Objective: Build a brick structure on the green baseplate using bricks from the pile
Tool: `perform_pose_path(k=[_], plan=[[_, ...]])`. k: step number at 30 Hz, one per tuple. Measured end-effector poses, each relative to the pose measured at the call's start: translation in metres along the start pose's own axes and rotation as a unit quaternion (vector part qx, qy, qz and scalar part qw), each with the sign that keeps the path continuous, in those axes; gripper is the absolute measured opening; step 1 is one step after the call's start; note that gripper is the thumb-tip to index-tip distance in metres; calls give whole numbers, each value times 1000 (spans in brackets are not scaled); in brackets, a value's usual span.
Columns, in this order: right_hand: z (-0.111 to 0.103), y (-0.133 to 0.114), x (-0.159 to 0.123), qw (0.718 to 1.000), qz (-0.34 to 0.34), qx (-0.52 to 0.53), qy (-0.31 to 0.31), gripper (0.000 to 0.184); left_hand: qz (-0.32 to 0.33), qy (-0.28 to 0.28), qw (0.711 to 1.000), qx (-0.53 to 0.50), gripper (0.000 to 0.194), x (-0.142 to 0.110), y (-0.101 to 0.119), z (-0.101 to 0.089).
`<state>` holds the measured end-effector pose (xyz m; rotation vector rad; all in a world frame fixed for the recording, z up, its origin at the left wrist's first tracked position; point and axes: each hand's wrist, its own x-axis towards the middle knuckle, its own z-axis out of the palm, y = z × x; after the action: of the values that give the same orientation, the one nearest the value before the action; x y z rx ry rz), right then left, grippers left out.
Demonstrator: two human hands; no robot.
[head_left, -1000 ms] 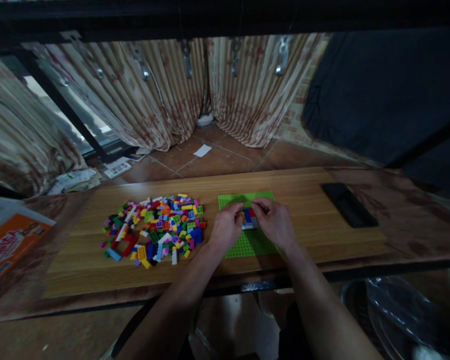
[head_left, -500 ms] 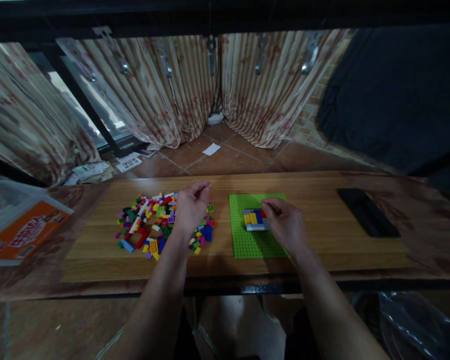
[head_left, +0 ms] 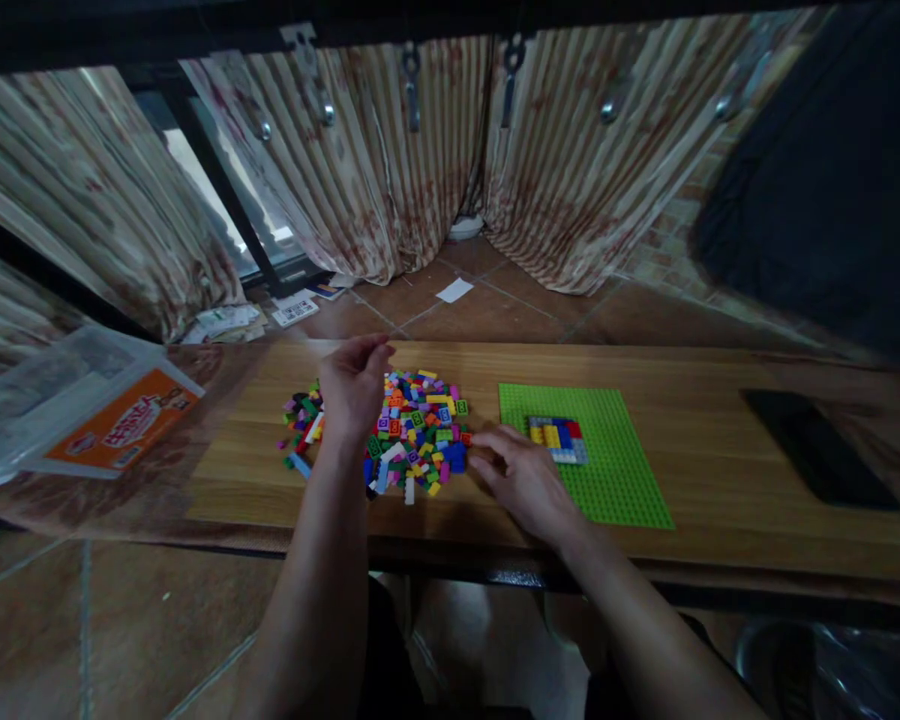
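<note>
My left hand (head_left: 352, 390) hovers over the left part of a pile of loose toy bricks (head_left: 420, 435), its fingertips pinched together. Whatever may be between them is too small to make out. At the pile's right edge, my right hand (head_left: 529, 480) reaches in with thumb and forefinger apart, close to an orange-red brick (head_left: 466, 439). Behind that hand lies a green studded baseplate (head_left: 615, 470). A small block of joined bricks (head_left: 559, 440) in grey, yellow, blue, red and white sits on the plate, touched by neither hand.
A black phone (head_left: 817, 445) lies on the wooden board (head_left: 720, 450) at the right. To the left stands a clear plastic box (head_left: 97, 390) with an orange label. Striped curtains (head_left: 390, 180) hang beyond the table, and a white paper (head_left: 455, 290) lies on the tiled floor.
My left hand has left the block and moved left over the pile. My right hand followed, letting go of the block and reaching the pile's right edge. The view has turned left.
</note>
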<state>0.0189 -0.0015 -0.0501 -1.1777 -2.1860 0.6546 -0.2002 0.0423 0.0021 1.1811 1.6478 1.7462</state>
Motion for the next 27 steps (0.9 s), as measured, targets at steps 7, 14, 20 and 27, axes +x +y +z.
perform_pose_path(k=[7,14,20,27], plan=[[15,-3,8,1000,-14,-8,-25,24,-3,-2,1000,23,24,2,-5,-2],[17,-5,11,999,-14,-9,-41,16,0,-54,996,72,25,-4,-9,7],[10,-1,9,999,5,-15,-38,16,32,-160,980,109,25,-18,-14,28],[11,0,6,998,-19,-34,-57,17,57,-229,960,148,23,-30,-9,47]])
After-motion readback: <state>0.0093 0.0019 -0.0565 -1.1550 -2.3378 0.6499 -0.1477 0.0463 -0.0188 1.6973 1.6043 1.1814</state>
